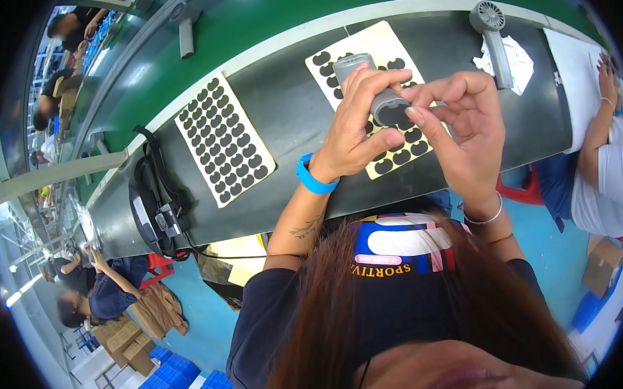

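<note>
My left hand [360, 123] is wrapped round a grey handheld fan [351, 66], its round handle end tilted toward me. A black sticker [391, 114] with notched sides lies against that end face. At the sticker's edge, my right hand [461, 115] pinches with thumb and forefinger, the other fingers curled. Below both hands lies a pale yellow sticker sheet [381, 38] with rows of the same black stickers, partly covered by my hands and the fan. A second sticker sheet [226, 139] lies to the left on the dark work surface.
Another grey handheld fan [492, 30] lies at the right on a crumpled white cloth [525, 63]. A further fan [186, 33] rests on the green belt [262, 23] beyond. A black strap-like device [155, 194] with a cable stands left. A co-worker's arm [598, 126] is at far right.
</note>
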Action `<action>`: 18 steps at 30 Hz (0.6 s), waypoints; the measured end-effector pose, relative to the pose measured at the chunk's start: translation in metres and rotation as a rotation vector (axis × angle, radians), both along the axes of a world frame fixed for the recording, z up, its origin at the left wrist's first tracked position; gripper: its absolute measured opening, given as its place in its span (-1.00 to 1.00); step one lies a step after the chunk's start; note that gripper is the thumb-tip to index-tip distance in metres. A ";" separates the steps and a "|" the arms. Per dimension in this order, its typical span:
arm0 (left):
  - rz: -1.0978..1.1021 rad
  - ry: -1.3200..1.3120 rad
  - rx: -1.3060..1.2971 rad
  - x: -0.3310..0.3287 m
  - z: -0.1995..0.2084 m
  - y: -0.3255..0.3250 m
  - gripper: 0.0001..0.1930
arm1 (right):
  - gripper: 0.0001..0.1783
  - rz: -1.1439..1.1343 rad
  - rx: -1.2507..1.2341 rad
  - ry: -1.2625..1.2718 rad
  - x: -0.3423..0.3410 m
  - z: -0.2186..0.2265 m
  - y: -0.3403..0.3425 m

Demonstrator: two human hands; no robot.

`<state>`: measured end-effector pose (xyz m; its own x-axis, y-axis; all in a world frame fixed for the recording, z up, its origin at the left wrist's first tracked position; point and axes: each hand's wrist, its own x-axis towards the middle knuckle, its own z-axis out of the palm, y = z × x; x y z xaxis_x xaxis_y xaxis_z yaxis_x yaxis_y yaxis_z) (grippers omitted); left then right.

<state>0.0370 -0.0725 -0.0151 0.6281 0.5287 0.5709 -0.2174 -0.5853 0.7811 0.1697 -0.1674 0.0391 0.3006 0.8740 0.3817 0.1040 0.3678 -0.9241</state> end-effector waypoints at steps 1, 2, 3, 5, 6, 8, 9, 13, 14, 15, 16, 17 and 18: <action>0.000 0.001 0.002 0.000 0.000 0.000 -0.26 | -0.67 -0.003 0.001 -0.001 -0.001 0.000 0.000; 0.002 0.002 0.002 -0.001 -0.001 0.000 -0.26 | -0.68 -0.007 0.002 -0.001 -0.001 0.000 0.000; 0.006 -0.001 0.005 -0.001 -0.001 0.000 -0.27 | -0.68 -0.006 0.002 0.000 -0.001 0.000 0.000; 0.008 -0.006 0.009 0.000 0.000 0.000 -0.28 | -0.68 -0.009 -0.003 -0.020 -0.001 0.001 0.000; 0.004 -0.003 0.008 0.000 0.000 0.000 -0.28 | -0.68 -0.011 -0.003 -0.020 -0.001 0.001 0.000; -0.002 -0.001 0.007 0.000 -0.001 0.000 -0.29 | -0.68 -0.022 -0.005 -0.027 -0.001 0.001 0.000; 0.001 -0.002 0.006 0.001 -0.001 0.000 -0.29 | -0.68 -0.024 -0.005 -0.027 -0.001 0.001 0.000; 0.009 -0.001 -0.005 -0.001 0.000 -0.001 -0.30 | -0.68 -0.024 -0.001 -0.030 -0.003 0.000 0.001; 0.005 -0.003 -0.005 0.000 0.000 -0.001 -0.30 | -0.68 -0.030 0.007 -0.033 -0.003 0.000 0.000; 0.003 -0.008 -0.003 0.002 -0.001 -0.001 -0.31 | -0.68 -0.033 0.006 -0.035 -0.002 0.001 0.000; 0.005 -0.009 0.001 0.001 -0.001 -0.001 -0.31 | -0.68 -0.035 0.007 -0.047 -0.002 0.000 0.000; 0.006 -0.008 0.002 0.001 -0.001 -0.001 -0.31 | -0.68 -0.036 0.009 -0.059 -0.002 0.000 0.000; 0.008 -0.003 0.000 0.000 -0.002 -0.001 -0.32 | -0.68 -0.035 0.010 -0.058 -0.003 0.000 0.000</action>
